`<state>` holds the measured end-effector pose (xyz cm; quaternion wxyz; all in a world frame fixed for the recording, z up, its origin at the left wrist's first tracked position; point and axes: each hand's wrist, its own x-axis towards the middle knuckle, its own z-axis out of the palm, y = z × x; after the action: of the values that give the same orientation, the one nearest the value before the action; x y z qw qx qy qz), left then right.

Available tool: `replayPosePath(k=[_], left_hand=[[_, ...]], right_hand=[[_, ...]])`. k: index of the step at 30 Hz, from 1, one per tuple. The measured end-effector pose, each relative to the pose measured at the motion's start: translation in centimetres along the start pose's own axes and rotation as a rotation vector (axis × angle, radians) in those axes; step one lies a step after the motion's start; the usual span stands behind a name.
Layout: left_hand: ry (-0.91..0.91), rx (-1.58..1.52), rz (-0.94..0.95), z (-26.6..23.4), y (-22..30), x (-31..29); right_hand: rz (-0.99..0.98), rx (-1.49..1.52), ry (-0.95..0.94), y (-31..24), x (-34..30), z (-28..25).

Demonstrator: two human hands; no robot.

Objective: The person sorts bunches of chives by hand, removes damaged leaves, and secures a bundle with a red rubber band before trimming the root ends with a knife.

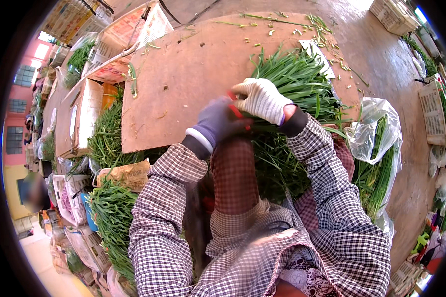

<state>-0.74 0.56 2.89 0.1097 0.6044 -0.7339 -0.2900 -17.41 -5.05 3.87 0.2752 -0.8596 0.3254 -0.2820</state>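
A bundle of long, flat green leafy stalks (297,79) lies on the brown board (183,79), its leaves fanning toward the far right. At its near-left side, my right hand (265,100), in a white knit glove, is closed with thumb and fingers around a thin red strip (238,112). My left hand (217,121), in a grey-purple glove, is against the same strip, just left of the right hand. Motion smears its fingers, so its grip is unclear. The bundle's near end is partly hidden behind my hands.
Loose greens (282,166) hang below the board by my knees. Leafy piles (111,208) stand at left, near a white crate (72,190) and a cardboard box (82,116). A clear plastic bag (374,131) of greens stands at right. Trimmings (270,32) litter the board's far edge.
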Motion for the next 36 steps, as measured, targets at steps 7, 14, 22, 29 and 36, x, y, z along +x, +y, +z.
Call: replayPosePath(k=[7,14,22,29,36], left_hand=[[0.123,-0.058,0.131,1.3,-1.9,0.2],[0.088,-0.055,-0.031,0.6,-1.1,0.2],[0.362,-0.460,-0.026,-1.5,-5.2,-4.0],[0.779,-1.287,-0.292,4.4,-10.9,-9.2],[1.031,-1.431,-0.216,5.4,-10.4,-4.8]], right_hand=[[0.126,0.216,-0.037,-1.7,-1.6,1.1],[-0.049,-0.019,-0.067,-2.0,-2.8,-0.2],[0.022,0.097,0.239,0.7,-0.5,1.1],[0.037,0.022,0.193,1.3,-0.2,2.5],[0.064,-0.044,0.075,0.6,-0.7,1.5]])
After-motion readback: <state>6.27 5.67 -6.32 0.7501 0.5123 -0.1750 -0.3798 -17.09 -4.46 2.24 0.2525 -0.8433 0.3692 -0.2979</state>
